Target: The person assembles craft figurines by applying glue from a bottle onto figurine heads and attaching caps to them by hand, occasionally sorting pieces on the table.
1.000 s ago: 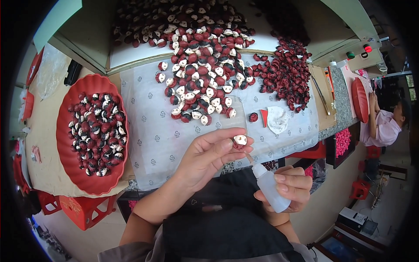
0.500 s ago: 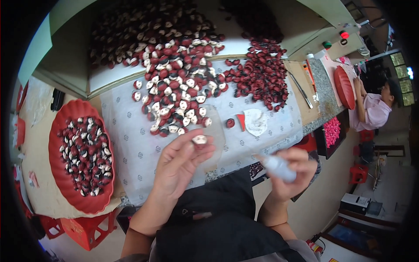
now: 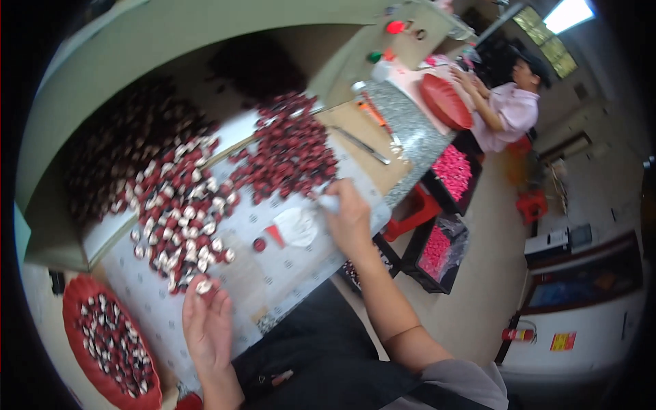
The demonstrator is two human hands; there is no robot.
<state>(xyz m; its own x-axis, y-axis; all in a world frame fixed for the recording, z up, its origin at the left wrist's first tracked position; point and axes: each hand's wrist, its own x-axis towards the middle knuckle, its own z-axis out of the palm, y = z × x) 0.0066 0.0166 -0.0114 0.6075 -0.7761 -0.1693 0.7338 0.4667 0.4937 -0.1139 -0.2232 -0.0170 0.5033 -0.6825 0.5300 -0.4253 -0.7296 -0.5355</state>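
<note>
While the red tray (image 3: 78, 285) is sitting at the lower left of the frame, loaded with small red, black and white pieces, the left hand (image 3: 208, 321) is holding one small round piece (image 3: 203, 288) just right of it, pinching it at the fingertips with the palm partly open. Above that hand, a heap of similar pieces (image 3: 181, 225) is spreading over the sheeted desk (image 3: 239, 328). Toward the centre, a lone dark red piece (image 3: 259, 244), a red wedge (image 3: 275, 236) and a white pad (image 3: 298, 227) are lying in a row. Right of the pad, the right hand (image 3: 350, 215) is closing round a pale bottle (image 3: 329, 203), its tip pointing toward the lower edge of the red petal heap (image 3: 287, 154); the exact finger placement is not showing.

The round piece is probably weighing very little and looking firm but easily marked, so its sides are offering the safest hold, clear of the white face. The bottle is seeming light, smooth and squeezable, its body giving the best grip.

Compared with half a second ago, the view is tilting, the left hand is appearing lower and farther left, still keeping its piece, and the bottle is now standing over the sheet instead of near the lap.
</note>
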